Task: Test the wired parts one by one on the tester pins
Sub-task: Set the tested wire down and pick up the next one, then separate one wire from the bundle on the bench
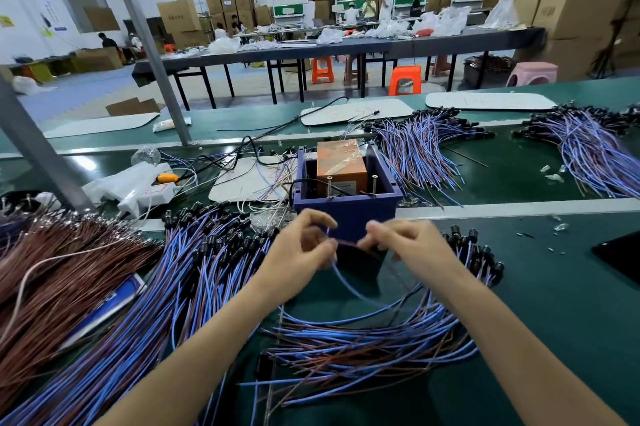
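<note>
The tester is a dark blue open box (346, 205) with an orange block (341, 162) inside and two upright metal pins (329, 186) at its near rim. Just in front of it, my left hand (301, 245) pinches the blue wire (346, 287) of one wired part, and my right hand (405, 242) pinches its brown wire (349, 244). Both wire ends sit below the pins, apart from them. The wires loop down toward the table. A big pile of blue and brown wired parts (194, 273) with black heads lies left of my hands; another pile (363, 346) lies under my forearms.
A heap of brown wires (62, 263) fills the far left. More wired bundles (422, 145) (588, 145) lie behind and right of the tester. A white glue gun and plastic bags (138, 186) sit at left. A dark flat object (620, 252) lies at the right edge. A grey post (152, 44) rises behind.
</note>
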A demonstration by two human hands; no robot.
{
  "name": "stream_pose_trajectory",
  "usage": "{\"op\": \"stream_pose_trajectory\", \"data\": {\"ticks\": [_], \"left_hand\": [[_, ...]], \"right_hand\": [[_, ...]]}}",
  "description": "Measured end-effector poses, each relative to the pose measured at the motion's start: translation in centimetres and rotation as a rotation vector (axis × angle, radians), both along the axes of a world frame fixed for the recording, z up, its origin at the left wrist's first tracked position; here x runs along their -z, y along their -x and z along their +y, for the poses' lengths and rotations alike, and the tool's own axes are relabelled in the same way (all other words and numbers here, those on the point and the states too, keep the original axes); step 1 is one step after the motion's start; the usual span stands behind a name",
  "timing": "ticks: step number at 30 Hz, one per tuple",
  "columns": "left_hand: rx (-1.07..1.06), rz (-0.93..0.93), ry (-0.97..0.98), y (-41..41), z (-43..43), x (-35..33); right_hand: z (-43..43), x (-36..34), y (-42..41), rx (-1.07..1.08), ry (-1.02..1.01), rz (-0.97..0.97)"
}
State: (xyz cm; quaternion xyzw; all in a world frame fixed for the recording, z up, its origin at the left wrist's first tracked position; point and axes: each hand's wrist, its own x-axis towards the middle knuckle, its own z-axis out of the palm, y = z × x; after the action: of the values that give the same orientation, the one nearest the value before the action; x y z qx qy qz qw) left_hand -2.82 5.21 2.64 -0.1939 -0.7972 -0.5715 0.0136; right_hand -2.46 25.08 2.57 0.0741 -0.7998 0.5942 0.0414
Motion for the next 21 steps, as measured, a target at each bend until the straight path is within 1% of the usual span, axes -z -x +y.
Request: {"op": "stream_pose_trajectory", "data": {"ticks": [1,3,4,6,7,8,9,11,12,13,14,15,16,17,21], "left_hand": [[0.15,-0.02,0.036,-1.1,-1.0,0.2],[0.354,-0.117,0.125,-2.4,-2.9,0.3],[0.403,-0.191,0.154,-2.5,-3.8,0.3],[0.375,-0.312,0.179,-2.4,-4.9,0.2],[0.309,-0.294,0.206,-2.1,-5.2,0.4],[0.205,-0.207,0.288,-1.9,-5.6,0.8],[0.089,-0.072,0.43,-1.6,-6.0,1.2],[-0.062,0.193,0.845,-1.0,-6.5,1.9],[-0.09,0.241,1.004,-0.9,-6.6,2.4],[-0.097,0.246,1.136,-0.7,-6.5,3.0],[-0.091,0.244,1.245,-0.6,-6.4,3.8],[-0.085,0.258,1.313,-0.5,-6.2,4.4],[-0.091,0.278,1.334,-0.5,-6.0,4.9],[-0.106,0.288,1.315,-0.4,-6.0,5.1],[-0.174,0.226,1.129,0.5,-6.1,5.0]], "right_hand": [[0.2,0.6,-0.8,-0.097,-0.065,-0.057],[0.9,2.2,-1.7,-0.162,-0.298,-0.12],[1.1,3.0,-2.0,-0.175,-0.427,-0.131],[1.3,4.0,-2.3,-0.227,-0.6,-0.121],[1.2,4.2,-2.5,-0.253,-0.641,-0.113],[1.0,4.2,-2.6,-0.268,-0.662,-0.105],[0.8,4.2,-2.7,-0.276,-0.674,-0.097],[0.1,3.9,-2.7,-0.301,-0.686,-0.074],[-0.3,3.7,-2.8,-0.327,-0.693,-0.063],[-0.8,3.6,-2.9,-0.363,-0.699,-0.048],[-1.2,3.5,-3.0,-0.399,-0.701,-0.033],[-1.6,3.6,-3.0,-0.427,-0.704,-0.02],[-2.0,3.7,-3.1,-0.446,-0.709,-0.013],[-2.2,3.8,-3.1,-0.457,-0.718,-0.013],[-2.3,4.1,-2.7,-0.461,-0.7,-0.042]]}}
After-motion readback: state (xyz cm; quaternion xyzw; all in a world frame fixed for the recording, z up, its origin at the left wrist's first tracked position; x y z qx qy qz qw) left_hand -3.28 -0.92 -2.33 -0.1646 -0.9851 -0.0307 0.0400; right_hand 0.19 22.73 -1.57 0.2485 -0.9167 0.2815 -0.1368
